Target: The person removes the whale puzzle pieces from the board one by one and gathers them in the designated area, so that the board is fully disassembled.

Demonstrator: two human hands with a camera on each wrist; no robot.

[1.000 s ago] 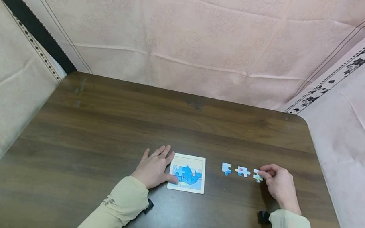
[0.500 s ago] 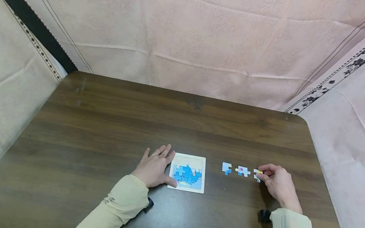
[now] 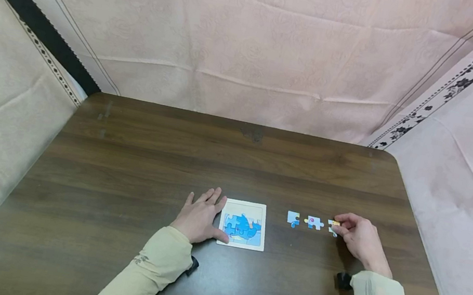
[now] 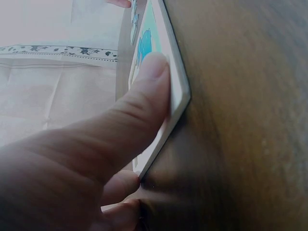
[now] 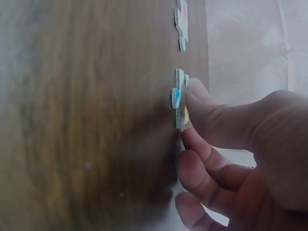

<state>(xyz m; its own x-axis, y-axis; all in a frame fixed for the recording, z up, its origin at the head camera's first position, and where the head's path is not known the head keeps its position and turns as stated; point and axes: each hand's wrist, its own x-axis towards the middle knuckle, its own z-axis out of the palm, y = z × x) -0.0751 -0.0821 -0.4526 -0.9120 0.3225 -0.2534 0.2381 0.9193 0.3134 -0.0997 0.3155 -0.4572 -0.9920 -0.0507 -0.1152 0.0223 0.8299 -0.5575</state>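
Note:
A white square puzzle tray (image 3: 247, 206) with a blue whale picture lies flat on the table. My left hand (image 3: 201, 219), fingers spread, rests against its left side; the thumb lies over the frame's near corner in the left wrist view. To the right, three puzzle pieces form a row. The left puzzle piece (image 3: 293, 218) and the middle puzzle piece (image 3: 314, 222) lie loose. My right hand (image 3: 360, 239) pinches the rightmost puzzle piece (image 5: 177, 91) between thumb and forefinger, low at the tabletop. The hand covers part of that piece in the head view.
The brown wooden table (image 3: 145, 152) has rounded far corners. Pale patterned cloth (image 3: 255, 40) hangs behind it and on both sides. A dark strip (image 3: 31, 16) runs down the cloth at the left. Both wrists carry a black band (image 3: 343, 281).
My right thumb and forefinger have shifted slightly on the rightmost piece, which sits a little turned. My left thumb has drawn back slightly, from the picture toward the tray's near-left corner.

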